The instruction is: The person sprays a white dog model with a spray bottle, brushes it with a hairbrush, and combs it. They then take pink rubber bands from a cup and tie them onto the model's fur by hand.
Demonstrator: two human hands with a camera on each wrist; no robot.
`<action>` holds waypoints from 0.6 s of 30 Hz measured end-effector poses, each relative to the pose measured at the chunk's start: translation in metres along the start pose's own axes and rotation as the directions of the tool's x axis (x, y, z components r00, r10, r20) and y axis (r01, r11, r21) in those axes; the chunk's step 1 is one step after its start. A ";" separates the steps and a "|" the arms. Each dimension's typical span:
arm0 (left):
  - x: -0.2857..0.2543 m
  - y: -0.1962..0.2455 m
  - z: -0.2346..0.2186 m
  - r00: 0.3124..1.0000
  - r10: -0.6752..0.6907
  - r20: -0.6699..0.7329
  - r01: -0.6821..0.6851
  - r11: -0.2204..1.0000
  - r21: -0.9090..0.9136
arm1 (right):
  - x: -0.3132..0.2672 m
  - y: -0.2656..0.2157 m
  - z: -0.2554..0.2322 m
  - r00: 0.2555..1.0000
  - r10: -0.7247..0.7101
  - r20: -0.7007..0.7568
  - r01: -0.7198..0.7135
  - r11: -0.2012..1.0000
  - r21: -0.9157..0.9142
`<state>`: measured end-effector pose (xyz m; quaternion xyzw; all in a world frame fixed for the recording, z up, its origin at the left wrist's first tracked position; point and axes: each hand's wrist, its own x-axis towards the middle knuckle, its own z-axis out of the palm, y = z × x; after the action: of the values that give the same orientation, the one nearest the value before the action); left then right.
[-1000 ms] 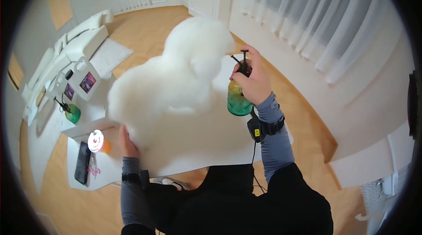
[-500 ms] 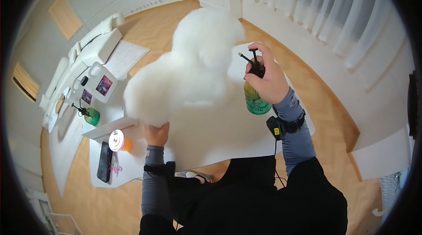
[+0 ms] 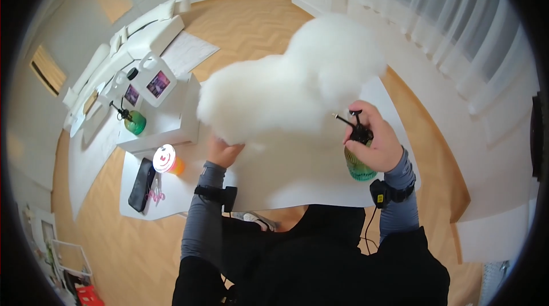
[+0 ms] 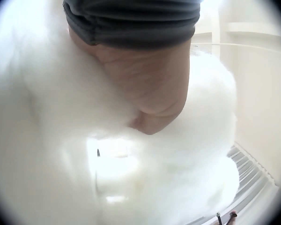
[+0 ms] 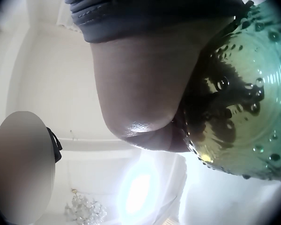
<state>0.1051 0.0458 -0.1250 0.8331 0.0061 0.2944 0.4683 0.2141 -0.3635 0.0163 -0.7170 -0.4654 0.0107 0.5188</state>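
A large white fluffy dog-shaped figure (image 3: 257,88) stands over the white table (image 3: 297,183). My left hand (image 3: 222,153) is at the lower left end of the figure, its fingers hidden in the fluff. The left wrist view shows that hand (image 4: 145,89) pressed against the white coat. My right hand (image 3: 380,143) grips a ribbed yellow-green spray bottle (image 3: 360,170) by its black neck, with a finger up by the pump top. The nozzle points left toward the figure. In the right wrist view, liquid and droplets show inside the bottle (image 5: 253,131).
At the left of the table lie a black case (image 3: 140,186), pink-handled scissors (image 3: 156,191) and an orange tub with a white lid (image 3: 167,160). A white box (image 3: 180,126) bears a second green spray bottle (image 3: 135,123) and a white jug (image 3: 151,80).
The head view has shifted, moving the scene about in it. My right hand has come lower, toward me, with the spray bottle. My left hand stays at the figure's rear end.
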 end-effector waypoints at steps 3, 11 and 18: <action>-0.001 -0.002 0.001 1.000 -0.009 0.019 0.008 1.000 0.017 | 0.006 -0.010 0.019 0.999 0.033 0.028 -0.033 0.999 0.004; -0.021 0.034 -0.014 0.958 0.203 -0.203 -0.127 0.934 0.334 | 0.024 -0.013 0.064 0.999 0.024 -0.023 -0.023 1.000 0.015; -0.031 0.123 -0.022 0.942 0.258 -0.216 -0.193 0.941 0.279 | 0.064 -0.046 0.121 0.974 -0.030 -0.225 0.069 0.984 0.167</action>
<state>0.0355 -0.0150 -0.0355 0.8374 0.0063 0.4457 0.3163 0.1598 -0.2302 0.0248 -0.6538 -0.4199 -0.0418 0.6281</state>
